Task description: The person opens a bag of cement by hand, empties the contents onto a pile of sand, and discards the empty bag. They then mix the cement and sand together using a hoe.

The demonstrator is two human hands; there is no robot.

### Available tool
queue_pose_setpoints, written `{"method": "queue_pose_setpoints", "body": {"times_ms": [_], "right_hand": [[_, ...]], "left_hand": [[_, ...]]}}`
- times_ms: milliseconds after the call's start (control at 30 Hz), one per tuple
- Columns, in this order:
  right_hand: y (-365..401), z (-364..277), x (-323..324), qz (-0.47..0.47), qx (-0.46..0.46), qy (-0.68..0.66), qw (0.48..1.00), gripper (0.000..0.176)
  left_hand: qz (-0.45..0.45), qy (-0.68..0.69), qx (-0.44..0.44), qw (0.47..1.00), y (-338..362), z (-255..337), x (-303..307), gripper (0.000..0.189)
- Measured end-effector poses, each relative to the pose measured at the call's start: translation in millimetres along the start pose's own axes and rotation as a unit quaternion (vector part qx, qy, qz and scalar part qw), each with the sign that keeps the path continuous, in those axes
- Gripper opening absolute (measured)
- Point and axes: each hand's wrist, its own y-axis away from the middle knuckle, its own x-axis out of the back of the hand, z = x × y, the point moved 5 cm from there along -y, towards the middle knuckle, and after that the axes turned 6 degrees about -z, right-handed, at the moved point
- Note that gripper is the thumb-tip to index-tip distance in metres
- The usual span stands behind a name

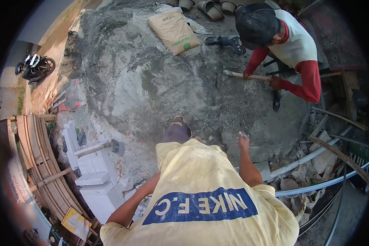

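Note:
My right hand (244, 142) hangs in front of me at the right, over the grey ground. Its fingers look curled together, with a pale spot at the tips; what they hold, if anything, is too small to make out. On the left only my forearm (138, 197) shows, and the hand at its end is hidden behind my yellow shirt (201, 168). Ahead of me spreads a wide patch of grey sand or cement mix (131, 88). A wooden-handled tool (254, 76) is in both hands of a co-worker (293, 45), who bends over the patch at the upper right.
A paper cement sack (174, 30) lies at the far edge, near several buckets (211, 10). To the left are pale blocks (96, 180), a wooden-handled tool (92, 149) and stacked planks (45, 156). Pipes (324, 184) and rubble line the right. A motorcycle (37, 67) stands farther off.

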Motion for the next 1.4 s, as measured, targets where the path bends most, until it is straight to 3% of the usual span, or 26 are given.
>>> {"method": "queue_pose_setpoints", "body": {"times_ms": [100,167,267,433,700,867,1067,1133,1267,1400], "right_hand": [[3,-19,-18,-0.006,0.001,-0.005,1.000,0.048],[5,-49,-32,-0.018,0.023,-0.014,0.999,0.048],[16,-98,-53,-0.041,0.035,-0.027,0.998,0.047],[21,-154,-66,-0.044,0.043,-0.020,0.998,0.044],[-15,-186,-79,-0.062,0.030,0.029,0.997,0.042],[-78,-214,-101,-0.083,0.026,0.100,0.991,0.044],[-182,-329,-152,-0.130,0.032,0.096,0.986,0.043],[-215,-385,-163,-0.143,0.060,0.105,0.982,0.043],[-272,-496,-185,-0.169,0.122,-0.009,0.978,0.043],[-295,-572,-206,-0.166,0.192,0.032,0.967,0.043]], "left_hand": [[-0.001,0.099,0.000,0.995,-1,-8,18,0.057],[-0.005,0.177,0.066,0.982,2,12,34,0.057],[0.013,0.173,0.090,0.981,17,45,61,0.061],[0.028,0.178,0.080,0.980,24,44,79,0.059],[0.069,0.198,0.071,0.975,11,44,94,0.056],[0.111,0.207,0.064,0.970,-28,60,112,0.055],[0.162,0.188,0.049,0.968,-130,87,161,0.053],[0.175,0.182,0.049,0.966,-154,104,170,0.052],[0.185,0.175,0.053,0.965,-184,143,185,0.051],[0.194,0.163,0.053,0.966,-202,165,208,0.050]]}}
